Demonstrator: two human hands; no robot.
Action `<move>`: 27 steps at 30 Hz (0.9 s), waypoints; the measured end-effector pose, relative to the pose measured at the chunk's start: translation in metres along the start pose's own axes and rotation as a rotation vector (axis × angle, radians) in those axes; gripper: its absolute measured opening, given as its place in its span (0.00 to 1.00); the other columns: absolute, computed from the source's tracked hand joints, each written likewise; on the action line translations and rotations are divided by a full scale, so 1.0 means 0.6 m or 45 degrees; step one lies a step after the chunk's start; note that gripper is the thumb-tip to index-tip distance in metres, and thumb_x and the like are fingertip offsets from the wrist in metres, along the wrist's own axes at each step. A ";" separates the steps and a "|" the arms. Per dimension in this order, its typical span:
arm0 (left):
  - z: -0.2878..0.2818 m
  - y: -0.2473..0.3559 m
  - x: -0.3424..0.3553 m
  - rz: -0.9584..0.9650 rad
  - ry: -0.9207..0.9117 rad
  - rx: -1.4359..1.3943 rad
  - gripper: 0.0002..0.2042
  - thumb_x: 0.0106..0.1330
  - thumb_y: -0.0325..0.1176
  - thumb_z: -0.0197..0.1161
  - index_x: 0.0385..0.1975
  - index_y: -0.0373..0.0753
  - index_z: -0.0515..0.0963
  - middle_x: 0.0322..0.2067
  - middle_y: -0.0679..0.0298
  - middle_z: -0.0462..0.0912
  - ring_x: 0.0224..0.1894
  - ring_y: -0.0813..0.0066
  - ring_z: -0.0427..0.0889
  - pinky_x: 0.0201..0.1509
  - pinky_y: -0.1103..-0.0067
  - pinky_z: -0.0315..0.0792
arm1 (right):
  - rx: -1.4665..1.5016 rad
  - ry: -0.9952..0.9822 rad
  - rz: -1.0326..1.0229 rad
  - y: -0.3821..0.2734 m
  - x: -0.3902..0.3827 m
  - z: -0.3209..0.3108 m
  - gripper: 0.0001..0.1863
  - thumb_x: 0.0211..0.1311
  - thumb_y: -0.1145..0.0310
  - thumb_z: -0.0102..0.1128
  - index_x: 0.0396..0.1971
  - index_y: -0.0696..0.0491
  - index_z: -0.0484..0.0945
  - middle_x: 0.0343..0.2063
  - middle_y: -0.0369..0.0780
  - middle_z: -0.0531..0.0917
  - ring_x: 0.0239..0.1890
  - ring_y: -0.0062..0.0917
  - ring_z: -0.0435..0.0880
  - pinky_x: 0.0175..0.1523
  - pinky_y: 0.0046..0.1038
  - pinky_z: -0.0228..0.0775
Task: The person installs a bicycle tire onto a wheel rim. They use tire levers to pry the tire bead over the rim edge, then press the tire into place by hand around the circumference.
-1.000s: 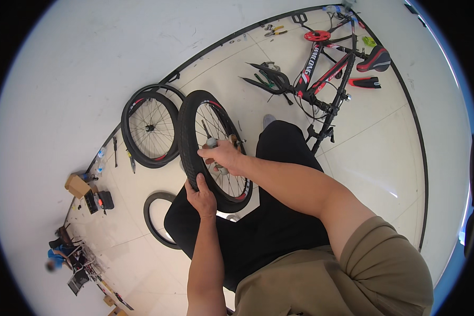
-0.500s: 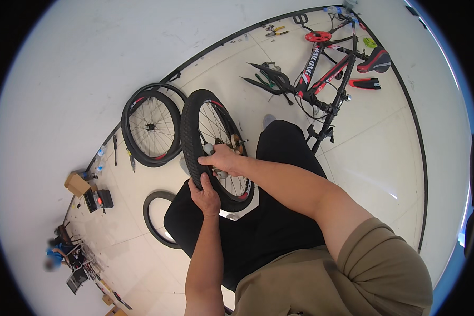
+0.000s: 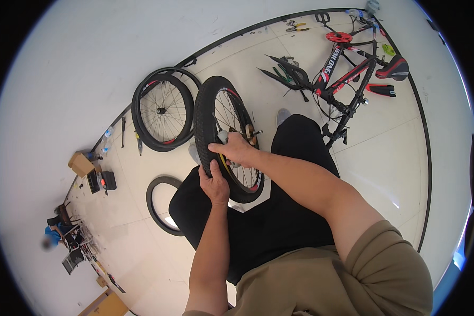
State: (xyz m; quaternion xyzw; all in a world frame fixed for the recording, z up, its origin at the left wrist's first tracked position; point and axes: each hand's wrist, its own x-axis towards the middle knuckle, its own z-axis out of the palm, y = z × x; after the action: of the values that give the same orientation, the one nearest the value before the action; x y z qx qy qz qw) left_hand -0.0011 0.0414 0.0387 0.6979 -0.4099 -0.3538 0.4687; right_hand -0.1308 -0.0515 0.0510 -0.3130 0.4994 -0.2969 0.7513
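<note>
A bicycle wheel (image 3: 207, 108) with a thick black knobby tyre stands tilted between my knees. My left hand (image 3: 215, 185) is closed on the tyre's near side, thumb up along the tread. Higher up, my right hand (image 3: 237, 149) grips the tyre and rim, its thumb on the tread and its fingers hidden inside the rim. A yellow strip shows along the rim below that hand. Beside its fingers is a pale grey rounded thing (image 3: 223, 136), whose kind I cannot make out. A brownish round part (image 3: 252, 134) sits at the hub.
Another wheel (image 3: 161, 110) with a loose tyre leans by the wall at left. A tyre (image 3: 151, 204) lies left of my knee. The black-and-red bicycle frame (image 3: 334, 79) rests at far right. Yellow-handled pliers (image 3: 298, 28), a cardboard box (image 3: 81, 164) and a seated person (image 3: 55, 234) are farther off.
The view has shifted, so most things sit farther right and higher. The yellow strip at the rim now shows below my right hand. Both hands keep their hold on the wheel.
</note>
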 end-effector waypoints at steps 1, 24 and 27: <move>0.000 -0.002 -0.001 -0.009 0.001 -0.007 0.17 0.75 0.41 0.62 0.51 0.31 0.76 0.38 0.63 0.84 0.38 0.77 0.80 0.44 0.78 0.75 | -0.001 0.017 0.002 0.000 0.000 0.001 0.24 0.58 0.58 0.74 0.39 0.66 0.79 0.32 0.44 0.83 0.26 0.25 0.80 0.26 0.27 0.74; 0.009 0.107 0.113 -0.264 -0.209 0.037 0.23 0.59 0.41 0.75 0.46 0.29 0.80 0.38 0.59 0.86 0.38 0.74 0.83 0.45 0.77 0.77 | 0.125 -0.107 0.226 -0.030 -0.016 -0.025 0.12 0.56 0.64 0.69 0.36 0.55 0.80 0.30 0.36 0.82 0.30 0.23 0.80 0.28 0.28 0.71; 0.011 0.103 0.114 -0.264 -0.228 0.059 0.23 0.58 0.40 0.76 0.46 0.29 0.79 0.37 0.60 0.86 0.37 0.74 0.82 0.44 0.77 0.76 | 0.242 0.150 0.192 -0.027 0.013 -0.044 0.06 0.55 0.72 0.64 0.31 0.56 0.79 0.27 0.38 0.80 0.26 0.25 0.80 0.25 0.31 0.70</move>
State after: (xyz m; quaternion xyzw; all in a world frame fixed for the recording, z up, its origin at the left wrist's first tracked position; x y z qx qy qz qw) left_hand 0.0067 -0.0367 0.0877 0.7128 -0.3837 -0.4518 0.3749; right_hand -0.1551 -0.0721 0.0510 -0.1841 0.5346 -0.3034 0.7670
